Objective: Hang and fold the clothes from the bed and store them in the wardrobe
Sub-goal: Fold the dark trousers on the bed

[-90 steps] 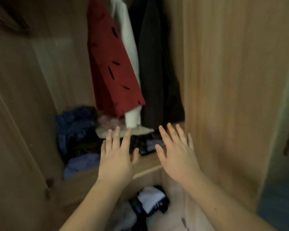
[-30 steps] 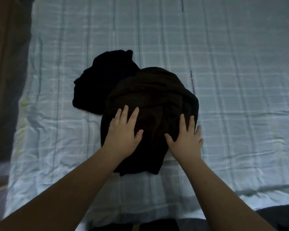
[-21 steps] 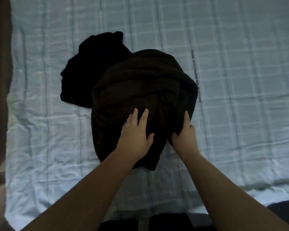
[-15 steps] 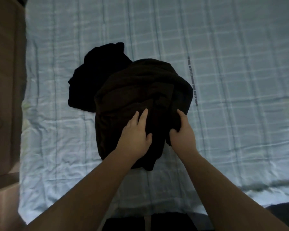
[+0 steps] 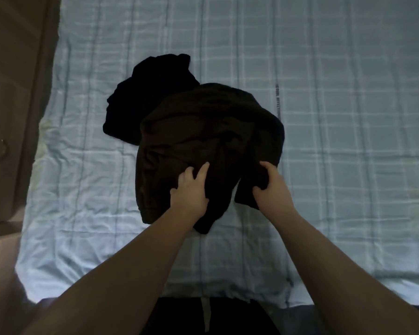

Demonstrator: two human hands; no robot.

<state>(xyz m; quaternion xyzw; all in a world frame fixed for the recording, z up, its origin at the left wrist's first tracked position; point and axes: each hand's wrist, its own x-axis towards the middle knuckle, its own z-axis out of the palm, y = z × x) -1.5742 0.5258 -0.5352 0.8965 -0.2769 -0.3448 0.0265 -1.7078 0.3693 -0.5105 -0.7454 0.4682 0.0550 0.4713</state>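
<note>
1. Scanning from your left edge: a brown wooden panel (image 5: pixel 12 105), perhaps furniture, stands at 9 o'clock beside the bed (image 5: pixel 348 141), whose pale blue checked sheet fills the view.

2. Black garment (image 5: pixel 148 100): crumpled, at 11 o'clock from your hands, partly under the next item; neither hand touches it.

3. Dark brown garment (image 5: pixel 203 131): bunched heap in mid-sheet, its long axis running roughly 12 to 6 o'clock, the near tail pointing at you between your wrists. It lies directly ahead of both sets of fingers, at 12 o'clock.

4. Left hand (image 5: pixel 190 187): resting on the heap's near middle, fingers partly curled into the cloth, one finger straighter toward 1 o'clock. A light hold by the look of it; how much cloth is gathered you cannot tell.

5. Right hand (image 5: pixel 271 187): at the heap's 4 o'clock edge, fingers and thumb curled round a fold, pinching it firmly.

6. Judgement: both hands are equally near; the right has the surer hold, so a lift toward 6 o'clock would likely start there. Watch that the black garment does not drag along.
</note>
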